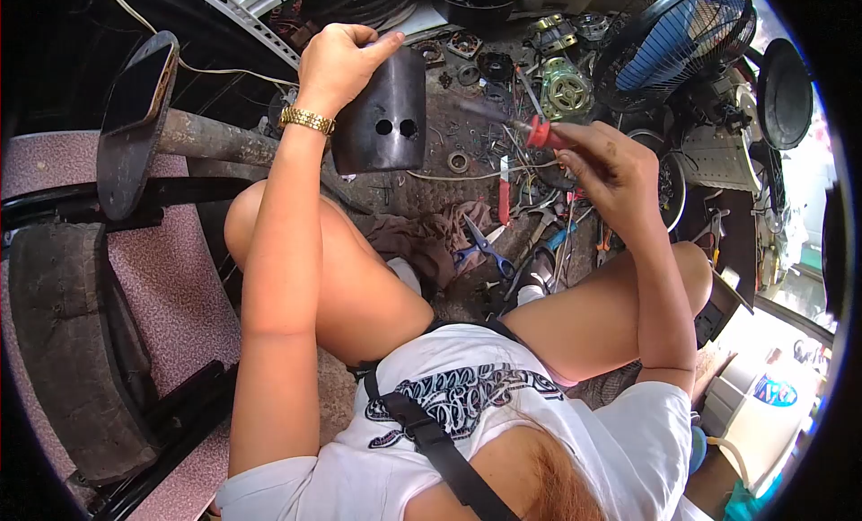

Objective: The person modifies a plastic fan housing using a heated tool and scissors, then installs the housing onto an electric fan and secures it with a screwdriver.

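Note:
My left hand [339,65], with a gold watch at its wrist, grips the top edge of a black cylinder [380,117] with two round holes in its side. To the right, my right hand [613,166] is closed on the red handle of a screwdriver [541,133]. The screwdriver's shaft points left toward the cylinder and is blurred; it does not touch the cylinder. Below the hands, on the ground, are a red-handled knife [504,198], blue-handled scissors [485,248] and a brown cloth [429,238].
A black fan [678,45] with blue blades stands at the upper right. Metal rings, motor parts and tools lie scattered beyond my knees, among them a greenish round housing [566,92]. At the left are a metal post [215,139] and a worn black pad [76,350].

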The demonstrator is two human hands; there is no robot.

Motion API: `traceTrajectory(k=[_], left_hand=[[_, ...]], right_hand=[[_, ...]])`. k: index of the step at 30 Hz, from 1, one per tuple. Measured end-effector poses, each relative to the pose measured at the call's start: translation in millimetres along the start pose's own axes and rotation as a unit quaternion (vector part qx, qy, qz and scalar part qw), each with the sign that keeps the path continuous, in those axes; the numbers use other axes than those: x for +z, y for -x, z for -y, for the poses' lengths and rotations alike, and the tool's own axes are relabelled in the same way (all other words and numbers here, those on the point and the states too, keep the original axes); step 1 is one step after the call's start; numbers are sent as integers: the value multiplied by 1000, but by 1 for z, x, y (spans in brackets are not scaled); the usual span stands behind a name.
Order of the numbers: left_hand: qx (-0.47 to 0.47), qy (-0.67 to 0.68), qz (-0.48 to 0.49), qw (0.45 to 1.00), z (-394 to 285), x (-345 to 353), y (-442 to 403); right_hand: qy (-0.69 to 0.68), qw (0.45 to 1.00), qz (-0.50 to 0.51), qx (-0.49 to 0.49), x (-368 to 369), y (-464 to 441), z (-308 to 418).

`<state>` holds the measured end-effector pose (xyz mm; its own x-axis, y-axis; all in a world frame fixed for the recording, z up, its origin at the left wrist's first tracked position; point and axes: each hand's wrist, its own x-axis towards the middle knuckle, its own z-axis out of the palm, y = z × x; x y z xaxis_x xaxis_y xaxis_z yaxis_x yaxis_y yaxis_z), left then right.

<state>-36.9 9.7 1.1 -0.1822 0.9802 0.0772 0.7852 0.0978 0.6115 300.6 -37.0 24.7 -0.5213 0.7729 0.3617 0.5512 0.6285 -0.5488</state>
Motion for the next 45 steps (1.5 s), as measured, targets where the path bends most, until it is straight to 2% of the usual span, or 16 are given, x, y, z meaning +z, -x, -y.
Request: traceTrajectory(k=[3, 6, 16, 30, 40, 45], left_hand=[[24, 4, -34, 999, -5, 7, 4], [-2, -76, -9, 997, -12, 8, 3], [5, -90, 8, 996, -17, 13, 7], [42, -96, -43, 994, -13, 16, 11], [47, -91, -34, 994, -18, 16, 13], [90, -126, -87, 984, -18, 20, 13]], right_hand=[[70, 996, 39, -44, 4, -2, 5], [91, 992, 47, -70, 4, -6, 9], [123, 984, 46, -122, 14, -14, 9], [100, 990, 62, -77, 22, -6, 14], [79, 993, 72, -60, 22, -3, 15], [81, 993, 79, -40, 31, 3, 14]])
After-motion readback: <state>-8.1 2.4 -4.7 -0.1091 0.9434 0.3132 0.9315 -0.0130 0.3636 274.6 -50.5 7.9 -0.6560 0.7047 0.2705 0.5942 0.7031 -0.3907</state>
